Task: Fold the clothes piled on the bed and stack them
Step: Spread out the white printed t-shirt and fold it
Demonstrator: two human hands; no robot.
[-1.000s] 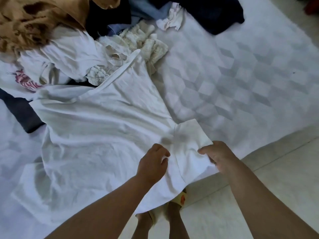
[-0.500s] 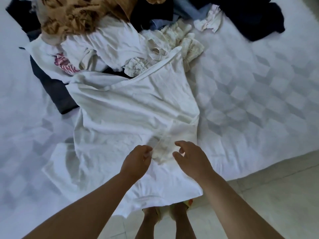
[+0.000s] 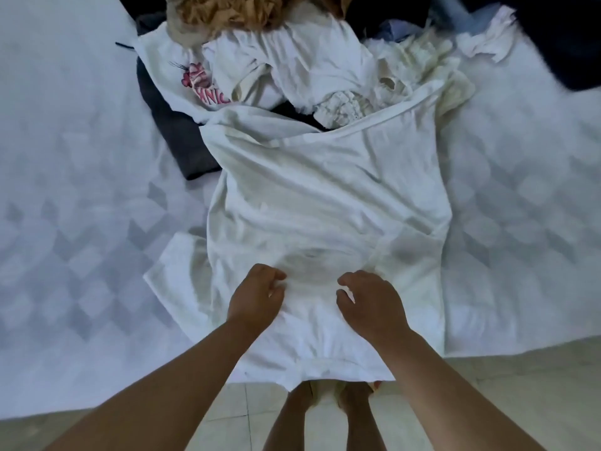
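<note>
On the white quilted bed (image 3: pixel 81 190), a white T-shirt (image 3: pixel 325 196) lies spread, hem overhanging the near edge above pale floor tiles (image 3: pixel 520 402). Left hand (image 3: pixel 257 296) and right hand (image 3: pixel 370 304) rest on it, fingers curled; grip uncertain. The unfolded clothes pile (image 3: pixel 292 60) lies beyond.

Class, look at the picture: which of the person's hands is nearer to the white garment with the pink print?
Left. The left hand rests on the white shirt almost straight below the pink-print garment; the right hand lies farther right.
</note>
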